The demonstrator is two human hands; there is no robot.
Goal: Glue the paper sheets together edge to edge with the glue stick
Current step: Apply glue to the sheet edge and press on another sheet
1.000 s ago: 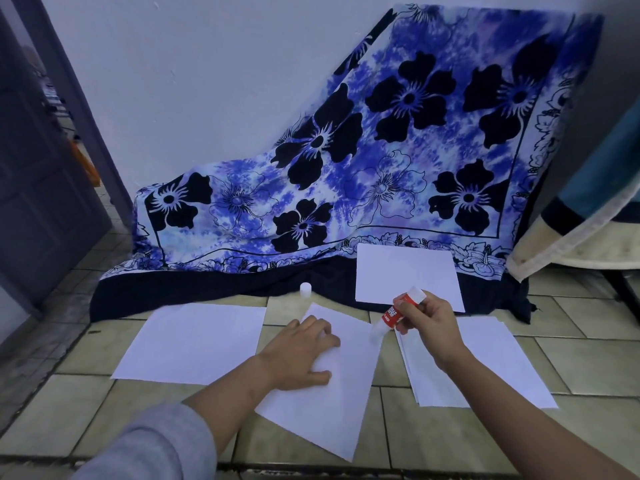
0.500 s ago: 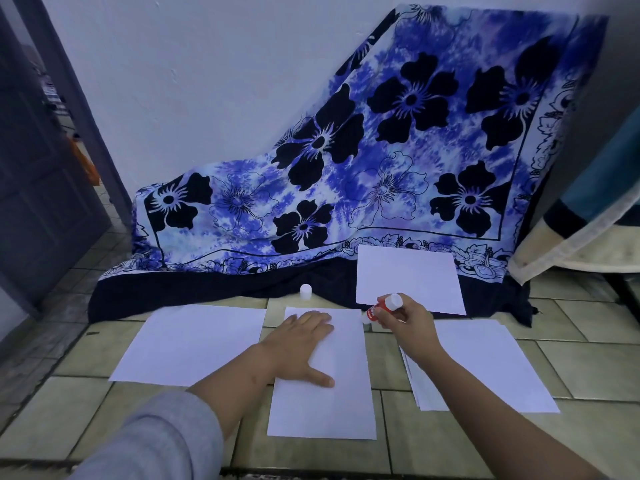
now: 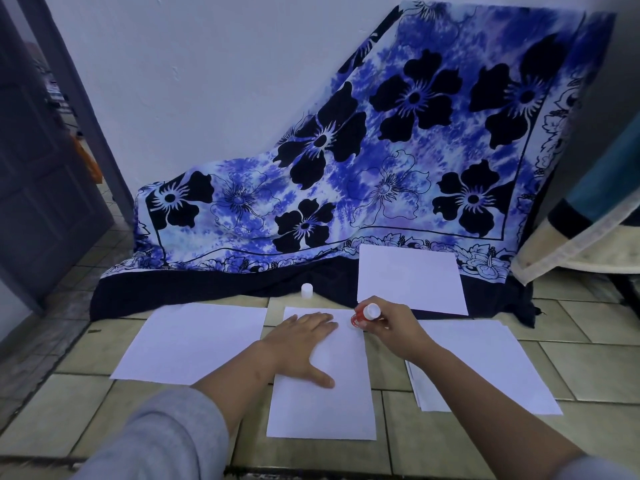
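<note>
Item: legible txt, none.
- Glue stick (image 3: pixel 362 317): red label w/ faint pale marks is facing the cam; the print is showing too small and blurred to read, so brand can't be told.
- Right hand (image 3: pixel 393 329) is gripping the glue stick's barrel, covering the rest of the label.
- Centre sheet (image 3: pixel 322 407), just left of and below the glue stick: plain white side is showing, no print or nos. readable.
</note>
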